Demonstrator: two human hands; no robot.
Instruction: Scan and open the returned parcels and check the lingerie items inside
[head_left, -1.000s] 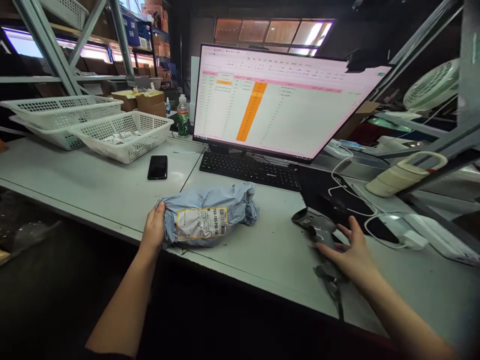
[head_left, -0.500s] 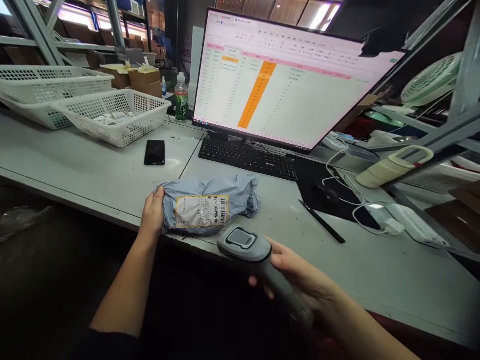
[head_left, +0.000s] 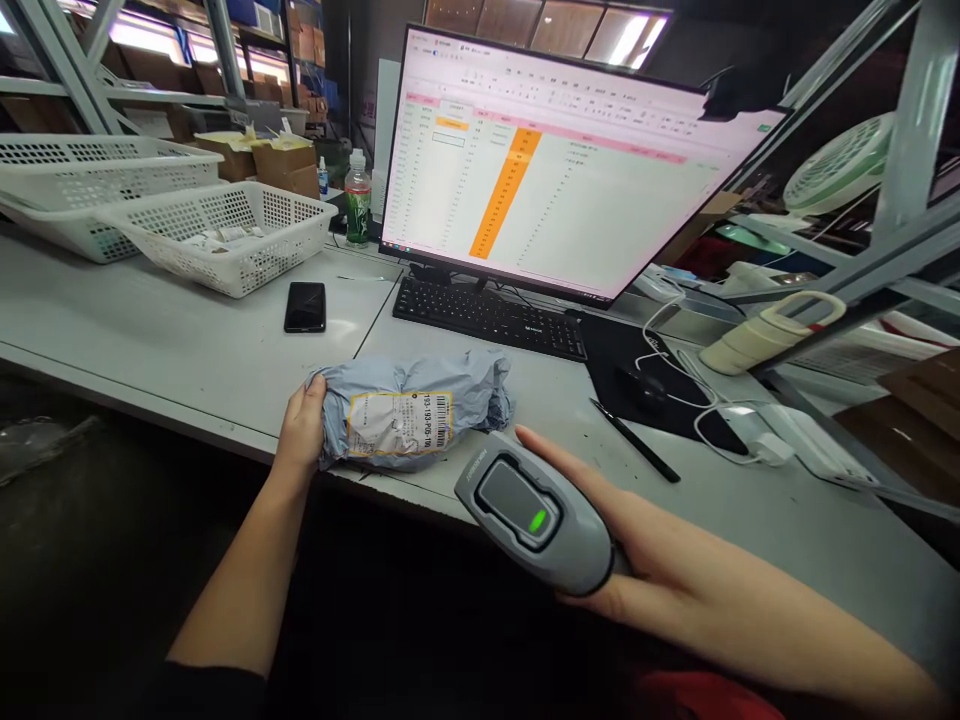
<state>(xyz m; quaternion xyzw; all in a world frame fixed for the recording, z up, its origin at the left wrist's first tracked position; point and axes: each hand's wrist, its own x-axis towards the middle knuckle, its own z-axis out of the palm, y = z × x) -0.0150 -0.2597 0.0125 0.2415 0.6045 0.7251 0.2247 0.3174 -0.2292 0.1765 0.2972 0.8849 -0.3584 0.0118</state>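
Observation:
A grey-blue plastic mailer parcel (head_left: 478, 405) lies at the table's front edge, its white printed label with a barcode facing up. My left hand (head_left: 302, 425) grips the parcel's left end, thumb on top and the other fingers hidden. In my right hand (head_left: 637, 530) is a grey barcode scanner (head_left: 536, 515), its head tilted towards the label and a green light lit on its top. The scanner's handle is hidden beneath it. A gap separates scanner and parcel.
A monitor (head_left: 585, 190) showing a spreadsheet stands behind a black keyboard (head_left: 487, 318). A phone (head_left: 305, 307) and white plastic baskets (head_left: 247, 260) are on the left. Rightward lie a utility knife (head_left: 636, 440), a mouse (head_left: 640, 385), cables and a cream bottle (head_left: 742, 340).
My right hand has turned and raised the scanner, so its top now faces me, and its green light has come on. My left hand still grips the parcel, which stays put.

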